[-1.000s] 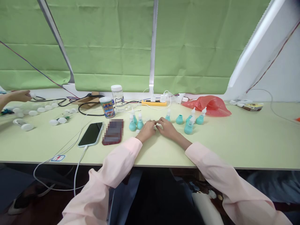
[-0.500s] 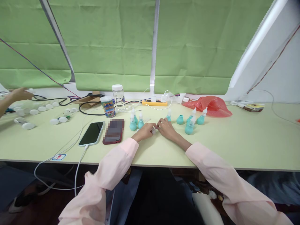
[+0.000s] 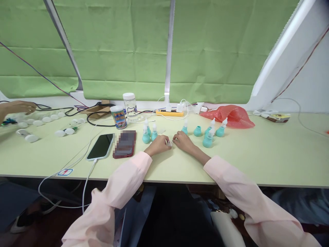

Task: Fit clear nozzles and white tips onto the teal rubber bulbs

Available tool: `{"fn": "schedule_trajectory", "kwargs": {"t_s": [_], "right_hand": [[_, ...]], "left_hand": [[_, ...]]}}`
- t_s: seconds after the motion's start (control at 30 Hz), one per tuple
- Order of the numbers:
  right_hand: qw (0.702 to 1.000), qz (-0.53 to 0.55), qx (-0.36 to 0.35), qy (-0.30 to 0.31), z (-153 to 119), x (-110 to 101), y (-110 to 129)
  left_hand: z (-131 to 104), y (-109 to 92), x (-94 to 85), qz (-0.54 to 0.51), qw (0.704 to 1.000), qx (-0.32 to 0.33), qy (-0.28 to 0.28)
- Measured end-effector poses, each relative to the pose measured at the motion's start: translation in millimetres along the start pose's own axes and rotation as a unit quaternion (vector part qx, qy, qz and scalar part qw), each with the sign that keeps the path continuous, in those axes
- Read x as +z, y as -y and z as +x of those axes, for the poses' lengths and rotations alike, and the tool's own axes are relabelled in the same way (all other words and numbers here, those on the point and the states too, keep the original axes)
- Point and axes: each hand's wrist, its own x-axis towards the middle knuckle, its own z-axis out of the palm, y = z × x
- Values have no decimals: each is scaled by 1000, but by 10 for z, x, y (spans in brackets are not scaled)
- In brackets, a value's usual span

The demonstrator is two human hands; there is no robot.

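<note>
My left hand pinches a small clear plastic piece just above the table. Close beside it on the right, my right hand has its fingers bent together; whatever its fingertips hold is too small to make out. Teal bulbs with clear pointed tips stand in a group behind my left hand. Another tipped teal bulb is just behind my right hand. Further right are several more, among them a teal bulb with no tip and a tipped one nearer the front.
Two phones, a patterned cup and a clear jar are on the left. Behind are a yellow power strip and a red plastic bag. Another person's hand is over white round parts at far left.
My hands have moved slightly apart at the fingertips, and the clear piece shows more in my left hand. The other person's hand at far left has shifted and lowered.
</note>
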Motion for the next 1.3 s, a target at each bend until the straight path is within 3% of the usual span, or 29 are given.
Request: {"fn": "schedule_trajectory", "kwargs": {"t_s": [0.13, 0.2, 0.3, 0.47, 0.73, 0.83, 1.0, 1.17, 1.3], "right_hand": [[987, 150, 30, -37, 28, -83, 11], [955, 289, 62, -36, 42, -146, 19], [892, 443, 93, 1, 46, -224, 31], [847, 519, 99, 61, 14, -241, 53], [792, 582, 159, 87, -14, -253, 50], [789, 588, 152, 93, -6, -264, 35], [809, 568, 146, 37, 4, -265, 46], [798, 583, 130, 78, -8, -278, 61], [794, 592, 121, 69, -11, -248, 59]], "left_hand": [[26, 28, 30, -10, 998, -27, -55], [44, 41, 44, -47, 996, -38, -68], [69, 52, 64, -183, 979, -81, -40], [89, 45, 68, -362, 924, -125, -1], [55, -12, 22, -399, 908, -131, 19], [45, -38, 0, -414, 899, -141, 15], [57, -20, 14, -415, 900, -132, -2], [74, 9, 42, -411, 903, -126, -7], [81, 29, 59, -401, 909, -113, -17]]}}
